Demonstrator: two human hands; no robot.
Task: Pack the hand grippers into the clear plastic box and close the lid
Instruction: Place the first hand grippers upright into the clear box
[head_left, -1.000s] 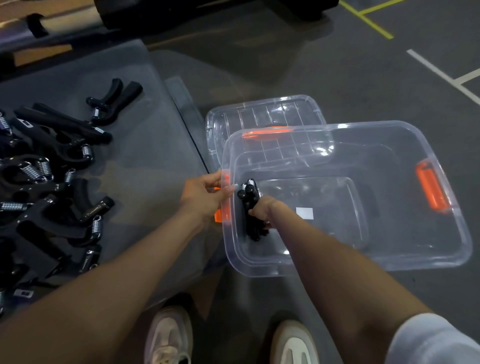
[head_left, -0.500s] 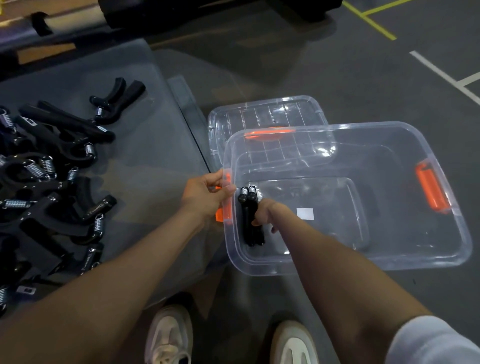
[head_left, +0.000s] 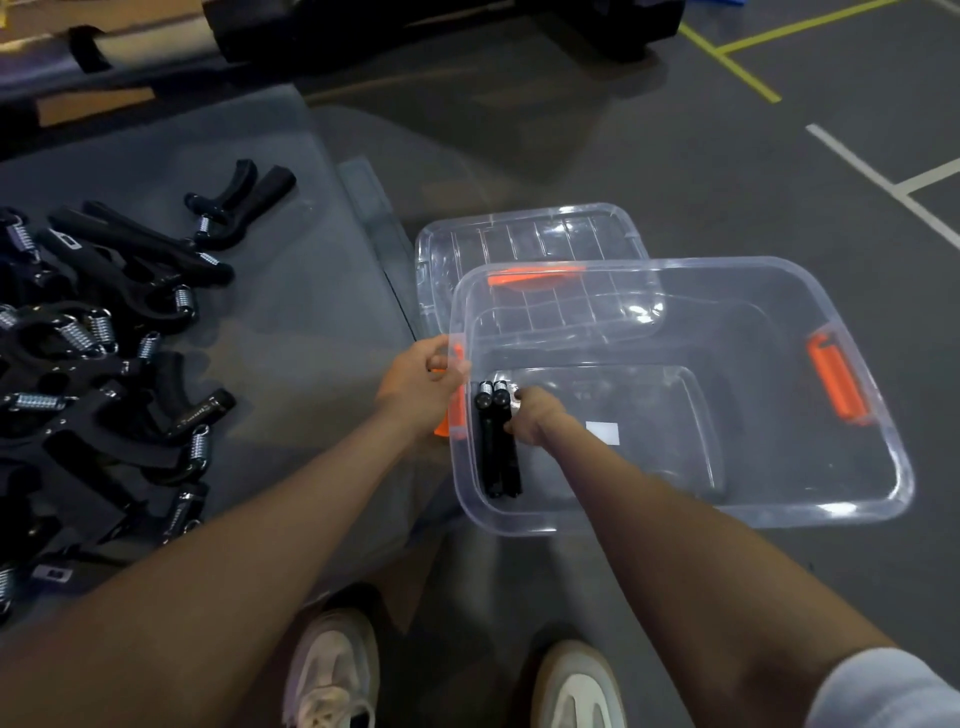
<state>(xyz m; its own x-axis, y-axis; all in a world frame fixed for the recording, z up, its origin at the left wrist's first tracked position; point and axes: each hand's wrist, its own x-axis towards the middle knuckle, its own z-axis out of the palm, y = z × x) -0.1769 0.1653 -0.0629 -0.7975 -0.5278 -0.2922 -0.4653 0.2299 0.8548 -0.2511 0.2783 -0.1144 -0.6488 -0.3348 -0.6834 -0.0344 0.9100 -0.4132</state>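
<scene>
Change: since a moment ago the grippers (head_left: 500, 441) have settled lower, upright against the box's left wall.
Box (head_left: 852, 506): on the floor.
Right hand (head_left: 535, 422): curled round the grippers.
Left hand (head_left: 418, 387): grips the box's left rim.
Lid (head_left: 524, 234): behind the box.
Tabletop (head_left: 291, 332): more grippers (head_left: 104, 332) heaped.

I have 1 view only, from the camera worn on the person's head. It looks forward and steeply down over both forearms, close to the work. The clear plastic box (head_left: 675, 499) sits centre-right, the mat (head_left: 291, 291) with the loose hand grippers (head_left: 104, 332) fills the left, and the shoes (head_left: 332, 675) mark the bottom edge. Wide-angle bending shows toward the borders.
</scene>
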